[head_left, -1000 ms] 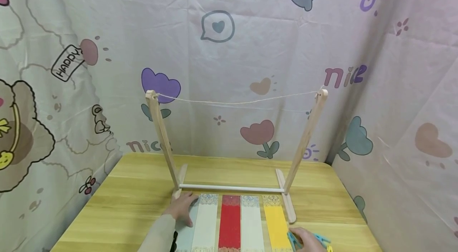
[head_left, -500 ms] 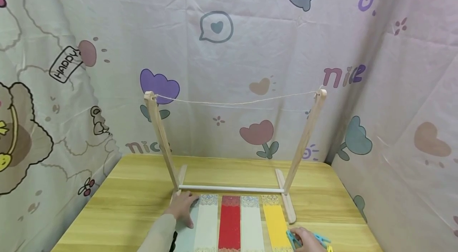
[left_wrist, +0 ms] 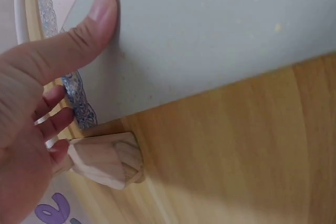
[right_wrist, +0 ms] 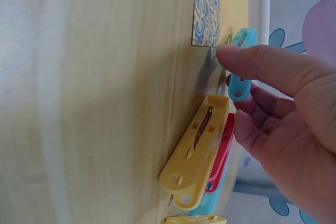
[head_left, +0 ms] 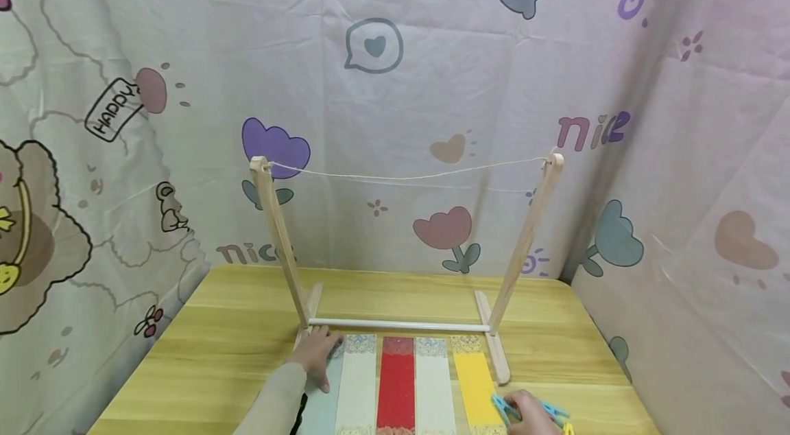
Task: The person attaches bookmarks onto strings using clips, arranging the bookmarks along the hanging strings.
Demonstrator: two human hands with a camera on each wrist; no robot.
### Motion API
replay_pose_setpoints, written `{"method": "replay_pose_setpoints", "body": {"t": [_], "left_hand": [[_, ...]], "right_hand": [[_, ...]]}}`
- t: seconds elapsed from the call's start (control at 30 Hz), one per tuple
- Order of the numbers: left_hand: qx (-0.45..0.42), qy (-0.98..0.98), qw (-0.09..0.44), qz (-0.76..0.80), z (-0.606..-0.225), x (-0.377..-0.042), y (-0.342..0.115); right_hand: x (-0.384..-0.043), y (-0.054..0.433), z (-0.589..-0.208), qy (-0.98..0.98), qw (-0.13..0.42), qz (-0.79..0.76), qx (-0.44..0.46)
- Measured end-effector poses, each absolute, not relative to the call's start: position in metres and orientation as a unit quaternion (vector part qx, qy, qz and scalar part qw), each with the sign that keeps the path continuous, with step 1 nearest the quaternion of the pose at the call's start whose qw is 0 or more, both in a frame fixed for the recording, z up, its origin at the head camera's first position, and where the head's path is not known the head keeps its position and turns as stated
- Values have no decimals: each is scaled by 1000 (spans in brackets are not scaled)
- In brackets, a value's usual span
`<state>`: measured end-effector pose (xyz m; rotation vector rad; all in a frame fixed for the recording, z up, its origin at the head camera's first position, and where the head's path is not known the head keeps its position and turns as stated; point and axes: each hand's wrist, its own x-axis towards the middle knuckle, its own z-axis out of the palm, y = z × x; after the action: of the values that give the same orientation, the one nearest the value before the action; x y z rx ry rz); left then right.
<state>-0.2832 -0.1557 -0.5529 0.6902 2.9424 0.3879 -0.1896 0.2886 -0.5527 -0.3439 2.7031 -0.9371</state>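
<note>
At the left end of a row of lace-edged strips, my left hand [head_left: 313, 355] rests on a pale blue strip [head_left: 321, 404]. The left wrist view shows its thumb [left_wrist: 102, 17] stretched over the strip's face, while the fingers lie near the blue lace edge. My right hand [head_left: 532, 413] pinches a blue clothespin [right_wrist: 243, 64] between thumb and fingers, just right of the yellow strip [head_left: 475, 387]. A yellow clothespin [right_wrist: 195, 153] and a red clothespin [right_wrist: 222, 153] lie beside that hand, with more blue plastic beneath them.
Behind the strips stands a wooden frame [head_left: 533, 229] with a string [head_left: 401, 178] across its top and a white bar [head_left: 401, 325] low down. A red strip [head_left: 397, 383] lies between two whitish ones. Printed cloth hangs around the wooden table [head_left: 166, 366].
The blue clothespin in my right hand has shifted slightly left. The lower part of the pale blue strip has swung a little to the right under my left hand.
</note>
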Motion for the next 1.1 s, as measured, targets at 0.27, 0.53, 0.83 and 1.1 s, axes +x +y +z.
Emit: {"method": "replay_pose_setpoints", "body": {"t": [0.27, 0.53, 0.83, 1.1], "left_hand": [[228, 967, 15, 114, -558, -284, -158], [220, 970, -13, 102, -555, -282, -159], [208, 965, -33, 156, -558, -281, -161], [195, 921, -40, 334, -551, -275, -158]], "right_hand": [[-188, 292, -552, 922, 109, -347, -133], [-188, 293, -549, 916, 80, -362, -151], [-184, 287, -547, 910, 30, -403, -98], [-184, 283, -549, 879, 12, -473, -59]]}}
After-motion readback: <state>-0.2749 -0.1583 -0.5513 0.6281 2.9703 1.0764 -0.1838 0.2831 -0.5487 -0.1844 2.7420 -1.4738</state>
